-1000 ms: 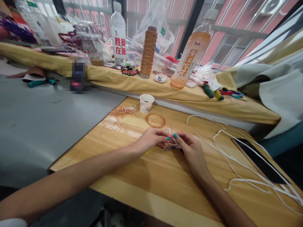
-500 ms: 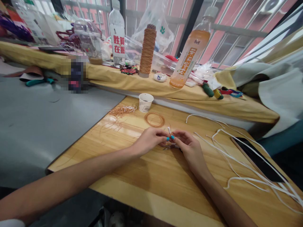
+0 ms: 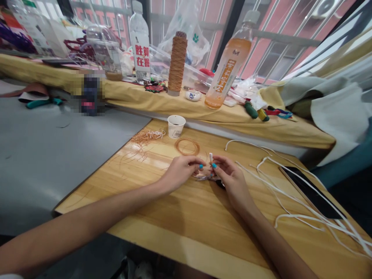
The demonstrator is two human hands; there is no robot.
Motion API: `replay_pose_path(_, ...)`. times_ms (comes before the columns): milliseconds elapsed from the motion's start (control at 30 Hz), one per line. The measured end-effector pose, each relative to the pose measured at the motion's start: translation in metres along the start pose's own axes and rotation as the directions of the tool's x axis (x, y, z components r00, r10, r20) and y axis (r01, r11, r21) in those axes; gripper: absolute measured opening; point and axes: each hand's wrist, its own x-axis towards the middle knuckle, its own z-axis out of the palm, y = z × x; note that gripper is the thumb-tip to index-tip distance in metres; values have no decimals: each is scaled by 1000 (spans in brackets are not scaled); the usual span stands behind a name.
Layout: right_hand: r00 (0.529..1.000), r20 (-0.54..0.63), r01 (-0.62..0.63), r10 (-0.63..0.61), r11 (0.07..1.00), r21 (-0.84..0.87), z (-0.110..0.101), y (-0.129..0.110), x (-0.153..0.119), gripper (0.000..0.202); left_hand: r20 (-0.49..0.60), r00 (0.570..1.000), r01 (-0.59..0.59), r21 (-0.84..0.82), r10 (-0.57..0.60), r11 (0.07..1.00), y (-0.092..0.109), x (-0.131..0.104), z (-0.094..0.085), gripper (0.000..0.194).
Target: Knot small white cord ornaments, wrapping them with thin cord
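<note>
My right hand [image 3: 234, 178] pinches a short piece of white cord [image 3: 210, 156] upright between thumb and fingers, with a little orange-brown thread showing at its base. A short distance to the left, my left hand [image 3: 180, 171] has its thumb and fingertips closed together; whatever is in that pinch is too fine to make out. Beneath the hands lies a pair of scissors [image 3: 221, 184], its blades partly hidden. Beyond the fingers, a coil of orange-brown thread [image 3: 187, 147] rests on the wooden table [image 3: 139, 228].
A paper cup [image 3: 176, 129] stands behind the coil, beside a heap of thread scraps [image 3: 145, 137]. To the right, long white cords [image 3: 290, 190] cross a phone [image 3: 312, 193]. A thread spool [image 3: 177, 64] and an orange drink bottle [image 3: 228, 68] stand on the cloth-covered ledge [image 3: 130, 95].
My hands have moved apart: the left has drawn away to the left, while the right keeps the white cord. The view has shifted slightly.
</note>
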Motion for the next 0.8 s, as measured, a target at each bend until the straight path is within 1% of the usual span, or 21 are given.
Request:
replay_pose_path(67,999,-42,31,-31,1000,-5,-1,0,0,24,-23,999,-22,99,25,995,2,-1,-2,22)
replay_pose_path(133,996,-59,59,-59,998,-12,-1,-2,-1,22,-49,993,-92,210,105,973,5,-3,-4,22)
replay_pose_path(233,994,-47,92,-96,993,-75,1,-5,-4,19,-81,964,-208,359,253,910,12,-7,-6,22)
replay_pose_path(300,992,-30,114,-120,983,-144,2,-7,-7,16,-77,949,-251,406,307,879,16,-9,-6,22)
replay_pose_path(367,989,-7,140,-145,967,-214,3,-9,-9,14,-56,948,-265,402,313,877,16,-10,-6,23)
replay_pose_path(400,987,6,154,-158,957,-245,3,-10,-10,13,-49,954,-256,379,296,889,16,-9,-5,26)
replay_pose_path(500,979,40,202,-200,924,-326,4,-14,-13,11,-35,972,-217,259,233,941,10,-6,-5,34)
replay_pose_path(567,971,61,235,-229,892,-385,3,-15,-13,11,-10,966,-249,250,260,936,6,-3,-6,31)
replay_pose_path(600,968,71,248,-241,875,-415,3,-16,-14,11,4,952,-292,298,305,909,4,-2,-7,26)
replay_pose_path(633,965,85,260,-248,859,-442,3,-16,-14,12,13,929,-347,375,370,859,3,-2,-7,21)
replay_pose_path(667,963,97,268,-252,845,-464,4,-16,-14,13,22,895,-403,469,446,786,2,-2,-8,18)
replay_pose_path(700,961,109,275,-254,834,-479,4,-16,-14,14,34,849,-452,564,527,691,1,-2,-8,18)
replay_pose_path(733,960,120,279,-253,825,-491,4,-16,-14,16,54,795,-488,649,604,584,1,-3,-9,18)
replay_pose_path(800,960,138,281,-245,813,-510,5,-15,-14,20,121,685,-524,767,718,371,1,-4,-9,17)
